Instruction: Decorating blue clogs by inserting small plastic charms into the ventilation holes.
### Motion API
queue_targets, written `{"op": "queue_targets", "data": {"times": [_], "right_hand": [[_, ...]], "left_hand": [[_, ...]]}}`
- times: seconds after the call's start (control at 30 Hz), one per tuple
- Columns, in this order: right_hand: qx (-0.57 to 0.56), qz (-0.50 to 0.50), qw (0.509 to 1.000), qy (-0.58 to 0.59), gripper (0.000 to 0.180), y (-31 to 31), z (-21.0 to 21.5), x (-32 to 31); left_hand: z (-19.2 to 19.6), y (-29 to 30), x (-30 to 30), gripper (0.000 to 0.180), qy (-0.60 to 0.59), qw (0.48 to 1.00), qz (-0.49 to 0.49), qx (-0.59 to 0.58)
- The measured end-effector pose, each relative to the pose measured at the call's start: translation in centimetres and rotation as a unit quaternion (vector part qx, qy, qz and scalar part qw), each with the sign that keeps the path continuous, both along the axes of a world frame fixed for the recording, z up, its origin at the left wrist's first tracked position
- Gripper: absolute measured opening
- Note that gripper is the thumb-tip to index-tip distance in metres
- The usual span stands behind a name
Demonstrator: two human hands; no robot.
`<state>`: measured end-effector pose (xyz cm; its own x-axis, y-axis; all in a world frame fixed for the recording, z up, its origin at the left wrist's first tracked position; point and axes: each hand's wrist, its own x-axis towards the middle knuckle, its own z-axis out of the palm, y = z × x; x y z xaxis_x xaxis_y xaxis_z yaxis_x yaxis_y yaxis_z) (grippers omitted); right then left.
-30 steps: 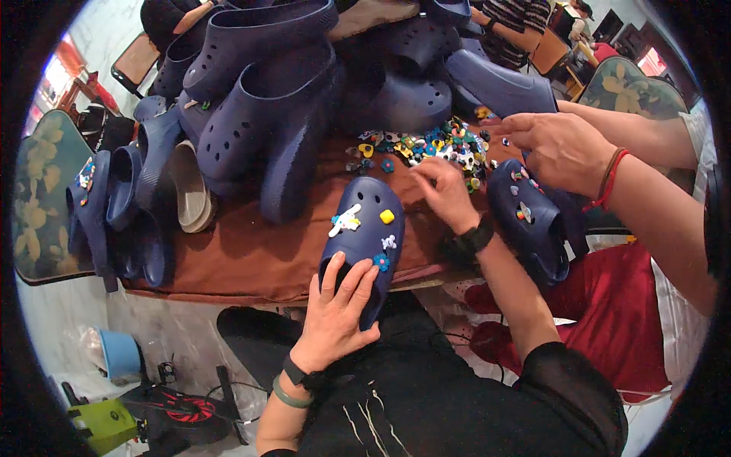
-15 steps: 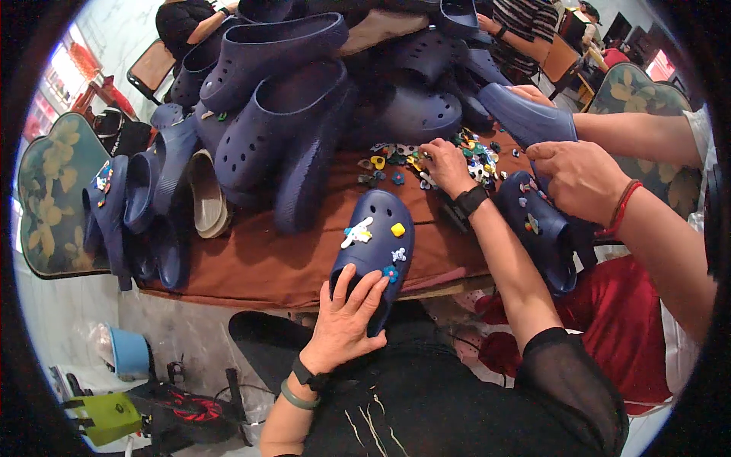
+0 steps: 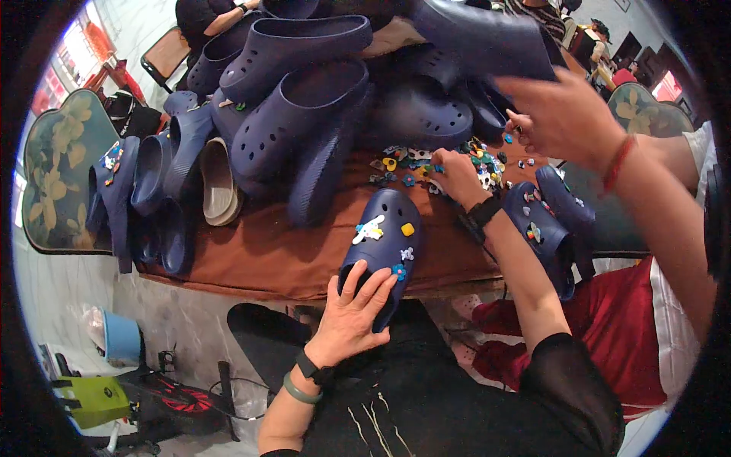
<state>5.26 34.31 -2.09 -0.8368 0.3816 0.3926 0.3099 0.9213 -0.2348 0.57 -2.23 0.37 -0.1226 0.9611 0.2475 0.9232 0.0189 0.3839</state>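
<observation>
My left hand (image 3: 354, 308) holds a dark blue clog (image 3: 388, 213) at the table's near edge, fingers over its opening and thumb along its side. The clog's toe points away from me. On its upper sit a white figure charm (image 3: 370, 229), a yellow square charm (image 3: 407, 229), a small pale figure charm (image 3: 406, 254) and a blue flower charm (image 3: 399, 271). Beyond the clog, my right hand (image 3: 461, 175) is in a heap of small colourful charms (image 3: 415, 154), fingers drawn together. Whatever lies between those fingertips is hidden.
A tall pile of blue clogs (image 3: 304, 114) covers the far table. More clogs and a beige one (image 3: 220, 181) stand at left. At right are two decorated clogs (image 3: 537, 228), beside a co-worker's blurred hand (image 3: 571, 118) near a raised clog (image 3: 487, 38). A chair back (image 3: 65, 171) borders the left.
The co-worker's clog has gone up and away toward the pile, and the co-worker's near hand has risen. My right hand stays among the charms; my left keeps its hold. The view has shifted slightly.
</observation>
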Motion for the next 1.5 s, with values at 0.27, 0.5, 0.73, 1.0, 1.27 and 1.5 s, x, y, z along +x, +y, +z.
{"op": "queue_targets", "data": {"times": [0.27, 0.5, 0.73, 1.0, 1.27, 1.5], "right_hand": [[-0.691, 0.035, 0.716, 0.091, 0.017, -6.4, 3.4, 1.4], [-0.6, 0.074, 0.796, 0.035, 0.011, -9.6, 3.5, 0.8], [-0.593, 0.045, 0.798, -0.094, 0.047, -5.4, 1.2, -0.1], [-0.426, 0.068, 0.829, -0.356, 0.076, -4.4, 6.0, -4.5], [-0.351, 0.093, 0.902, -0.233, 0.064, -6.9, 2.2, -1.6], [-0.472, 0.073, 0.868, -0.132, 0.051, -8.2, 0.8, -0.6]], "left_hand": [[0.0, -0.2, 0.0, 0.089, -0.006, 1.0, 0.012, 0.0], [0.5, 0.1, 0.0, 0.088, -0.03, 0.999, 0.007, 0.012], [0.5, 0.4, -0.1, 0.089, -0.046, 0.999, -0.002, 0.021], [0.2, 0.2, -0.6, 0.089, -0.051, 0.999, -0.008, 0.008], [0.1, 0.6, -0.3, 0.089, -0.042, 0.999, -0.014, 0.028], [0.1, 0.6, -0.3, 0.092, -0.035, 0.999, -0.009, 0.021]]}}
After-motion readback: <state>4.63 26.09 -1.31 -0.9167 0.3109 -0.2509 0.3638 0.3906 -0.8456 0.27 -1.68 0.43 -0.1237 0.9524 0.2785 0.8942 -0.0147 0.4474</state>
